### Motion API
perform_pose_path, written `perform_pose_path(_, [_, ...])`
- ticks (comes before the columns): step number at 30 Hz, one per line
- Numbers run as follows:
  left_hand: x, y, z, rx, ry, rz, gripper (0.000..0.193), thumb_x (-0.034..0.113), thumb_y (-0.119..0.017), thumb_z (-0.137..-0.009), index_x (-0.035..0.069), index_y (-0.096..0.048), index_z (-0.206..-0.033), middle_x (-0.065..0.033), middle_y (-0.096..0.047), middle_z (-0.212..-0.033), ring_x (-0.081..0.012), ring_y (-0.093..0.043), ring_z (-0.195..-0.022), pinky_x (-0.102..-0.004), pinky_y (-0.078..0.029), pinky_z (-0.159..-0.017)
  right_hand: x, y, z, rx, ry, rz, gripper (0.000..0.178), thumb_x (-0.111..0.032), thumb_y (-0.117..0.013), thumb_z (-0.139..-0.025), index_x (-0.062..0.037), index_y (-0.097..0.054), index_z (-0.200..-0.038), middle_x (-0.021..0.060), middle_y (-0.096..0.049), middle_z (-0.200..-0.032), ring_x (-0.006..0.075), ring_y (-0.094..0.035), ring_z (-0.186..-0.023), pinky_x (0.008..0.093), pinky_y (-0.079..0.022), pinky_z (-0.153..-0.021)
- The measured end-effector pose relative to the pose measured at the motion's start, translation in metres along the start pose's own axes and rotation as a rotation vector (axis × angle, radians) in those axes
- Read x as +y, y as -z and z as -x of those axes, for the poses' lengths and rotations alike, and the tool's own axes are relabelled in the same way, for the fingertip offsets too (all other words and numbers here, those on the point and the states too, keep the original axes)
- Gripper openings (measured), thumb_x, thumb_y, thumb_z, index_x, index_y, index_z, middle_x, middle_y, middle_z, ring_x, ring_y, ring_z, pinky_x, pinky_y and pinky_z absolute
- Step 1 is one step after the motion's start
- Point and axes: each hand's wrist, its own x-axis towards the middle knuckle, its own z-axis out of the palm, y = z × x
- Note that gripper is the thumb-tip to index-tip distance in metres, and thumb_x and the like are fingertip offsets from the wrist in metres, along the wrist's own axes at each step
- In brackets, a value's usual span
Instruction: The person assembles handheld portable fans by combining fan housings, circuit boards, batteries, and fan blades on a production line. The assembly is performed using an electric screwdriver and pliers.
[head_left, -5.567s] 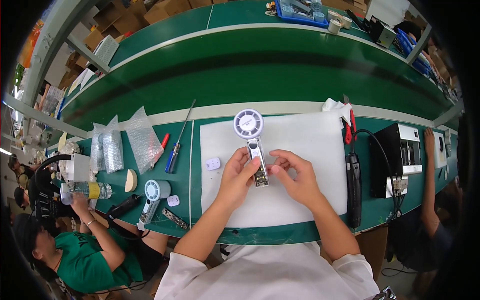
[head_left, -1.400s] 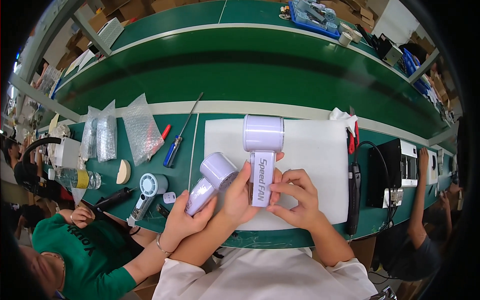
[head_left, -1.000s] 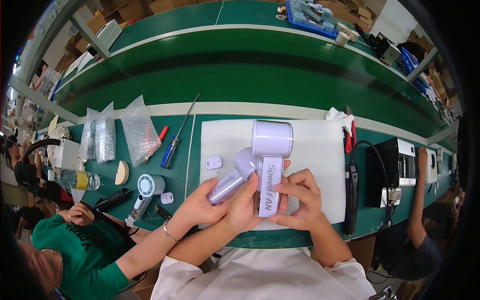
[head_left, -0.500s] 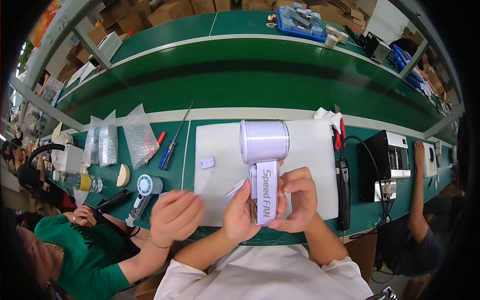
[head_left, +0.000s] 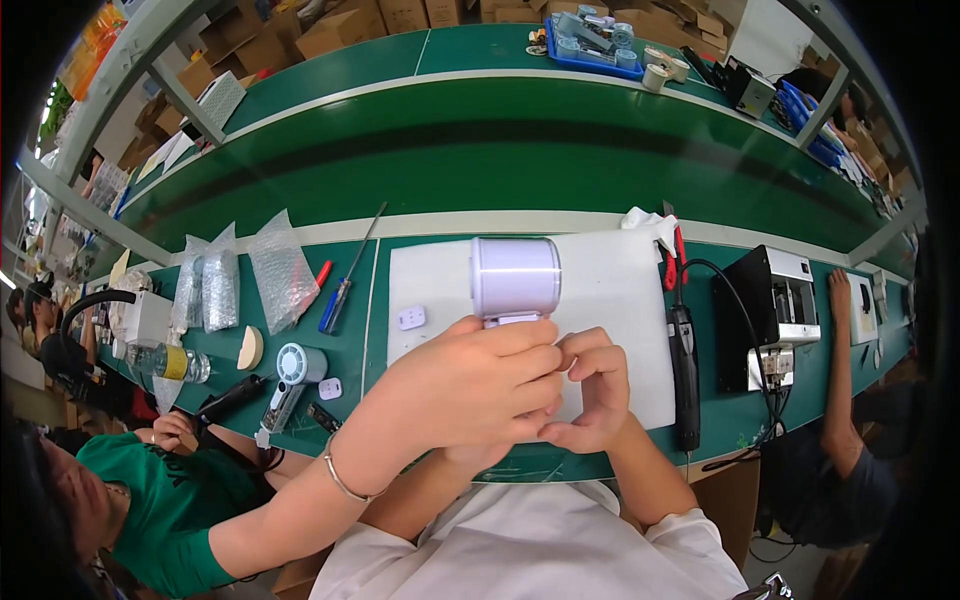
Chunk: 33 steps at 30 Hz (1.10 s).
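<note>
A lilac handheld fan (head_left: 515, 277) is held up over the white mat (head_left: 630, 290), its round head pointing away from me. A co-worker's hand (head_left: 480, 385) reaches in from the left and covers most of the fan's handle. Behind that hand, only the heel of my left hand (head_left: 477, 457) shows; it stays by the handle, its fingers mostly hidden. My right hand (head_left: 600, 390) is just right of the handle, thumb and fingers curved apart with a gap between them. A small lilac plate with holes (head_left: 411, 318) lies on the mat's left side.
To the left are a blue fan (head_left: 300, 366), another small plate (head_left: 330, 388), a screwdriver (head_left: 336, 305) and bubble-wrap bags (head_left: 284, 262). At right lie a black corded tool (head_left: 685, 375), red-handled pliers (head_left: 671, 270) and a black-and-silver box (head_left: 775, 300). A blue tray (head_left: 597, 60) stands on the shelf.
The co-worker's hand has moved right from beside my left hand onto the fan's handle, covering my left fingers. The fan has turned slightly and shifted left. The second small plate has come into view.
</note>
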Motion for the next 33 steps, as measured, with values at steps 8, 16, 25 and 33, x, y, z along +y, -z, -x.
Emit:
perform_pose_path(8, [-0.002,-0.031,0.068,0.611,0.224,-0.024,0.020,0.027,-0.057,-0.089,0.008,-0.059,-0.095,-0.0083,-0.061,-0.095,-0.0221,-0.061,-0.097,-0.0326,-0.048,-0.073,0.000,0.005,-0.004,0.100,-0.095,0.053,0.035,-0.021,-0.073,-0.084,-0.0024,-0.052,-0.104,0.0119,-0.057,-0.095,0.0202,-0.054,-0.083,0.0309,-0.045,-0.076])
perform_pose_path(16, [0.008,-0.083,0.063,0.330,0.811,0.067,0.062,0.015,-0.078,-0.073,0.003,-0.055,-0.129,-0.0191,-0.058,-0.112,-0.0337,-0.057,-0.099,-0.0433,-0.045,-0.088,0.008,0.002,-0.008,0.125,-0.181,0.217,0.021,-0.006,-0.067,-0.085,0.0001,-0.058,-0.103,0.0100,-0.058,-0.091,0.0161,-0.053,-0.078,0.0284,-0.045,-0.072])
perform_pose_path(25, [-0.005,-0.102,0.063,0.398,0.964,0.725,0.047,0.029,-0.067,-0.091,0.000,-0.054,-0.126,-0.0092,-0.055,-0.102,-0.0205,-0.056,-0.077,-0.0340,-0.046,-0.065,0.006,0.002,-0.010,0.186,-0.212,0.253,0.022,-0.004,-0.066,-0.085,0.0000,-0.059,-0.106,0.0084,-0.058,-0.090,0.0153,-0.053,-0.076,0.0274,-0.044,-0.070])
perform_pose_path(33, [-0.019,-0.061,0.023,0.565,0.680,2.060,0.064,0.048,-0.037,-0.101,-0.004,-0.040,-0.137,-0.0077,-0.058,-0.096,-0.0163,-0.054,-0.066,-0.0281,-0.042,-0.057,0.008,-0.003,-0.011,0.183,-0.276,0.266,0.022,-0.005,-0.065,-0.086,0.0003,-0.059,-0.106,0.0073,-0.056,-0.087,0.0157,-0.052,-0.077,0.0272,-0.044,-0.071])
